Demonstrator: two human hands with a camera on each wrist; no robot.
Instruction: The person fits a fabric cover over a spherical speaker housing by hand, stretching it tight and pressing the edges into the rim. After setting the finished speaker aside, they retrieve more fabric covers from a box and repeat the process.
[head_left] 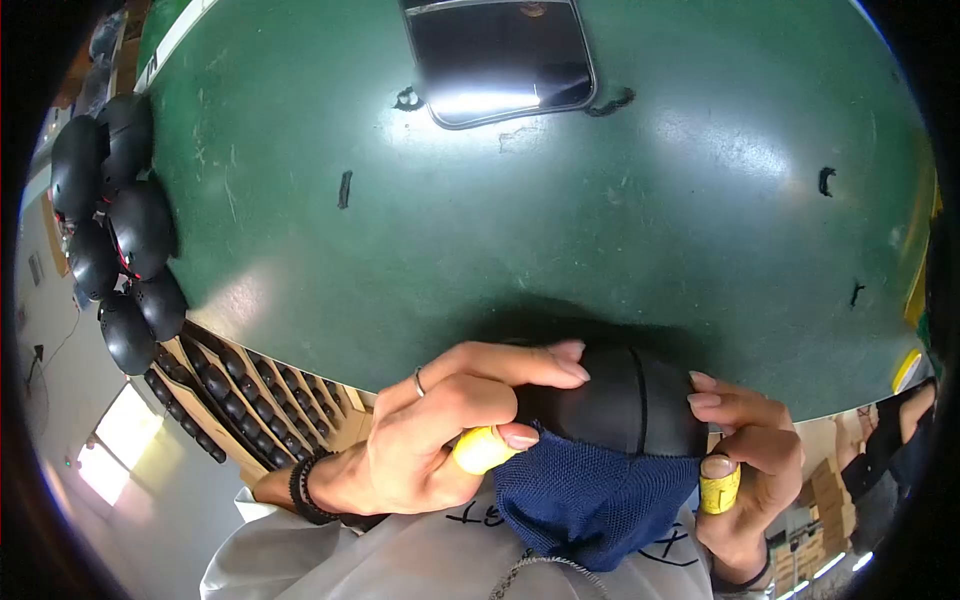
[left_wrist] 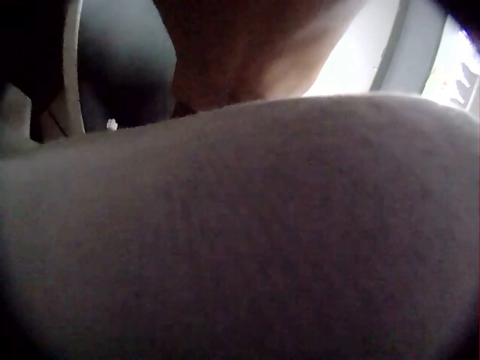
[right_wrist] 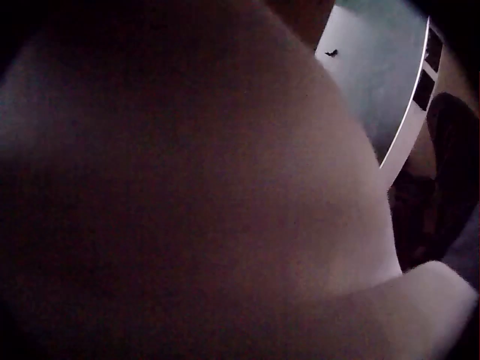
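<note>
At the table's near edge, a rounded black shell with a dark band across it is held between two hands in the head view. A dark blue knit cloth hangs against its near side. My left hand grips the shell and cloth from the left, its thumb wrapped in yellow tape. From the right, my right hand grips the shell's other end, with yellow tape on its thumb too. Both wrist views are mostly filled by dim, blurred surfaces; the held shell cannot be made out there.
On the green table lies a dark glossy rectangular panel, with small black scraps scattered about. Several black shells are piled at the left edge, above racks of similar shells. A yellow object sits at the right edge.
</note>
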